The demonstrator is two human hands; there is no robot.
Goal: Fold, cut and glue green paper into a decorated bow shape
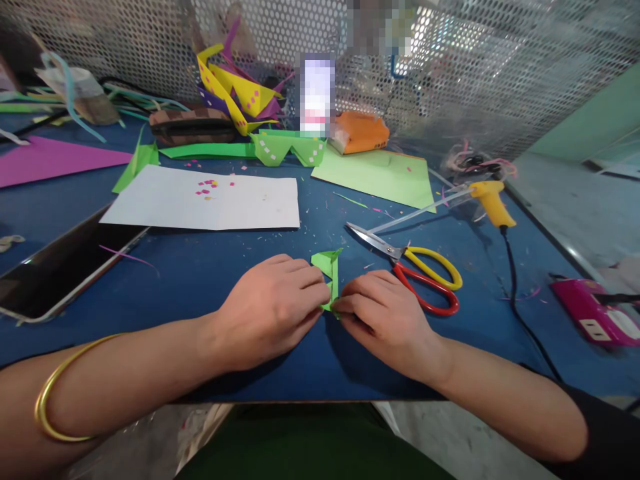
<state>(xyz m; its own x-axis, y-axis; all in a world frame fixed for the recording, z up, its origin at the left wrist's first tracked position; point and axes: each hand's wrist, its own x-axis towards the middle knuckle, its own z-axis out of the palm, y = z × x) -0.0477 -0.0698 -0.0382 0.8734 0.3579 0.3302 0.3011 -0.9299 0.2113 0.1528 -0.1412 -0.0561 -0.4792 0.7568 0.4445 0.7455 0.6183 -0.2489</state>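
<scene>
Near the desk's [200,280] front edge, our left hand [273,310] and right hand [383,313] pinch a partly folded green paper piece [329,270]; finished paper glasses [287,147] lie toward the back edge.

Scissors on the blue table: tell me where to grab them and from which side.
Take the scissors by the yellow and red handle loops, coming from the right. The loops point right, with open table around them; the steel blades point left, toward the folded green paper.

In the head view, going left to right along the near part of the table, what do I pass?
Tablet → left hand → folded green paper → right hand → scissors → black cable → pink power strip.
</scene>
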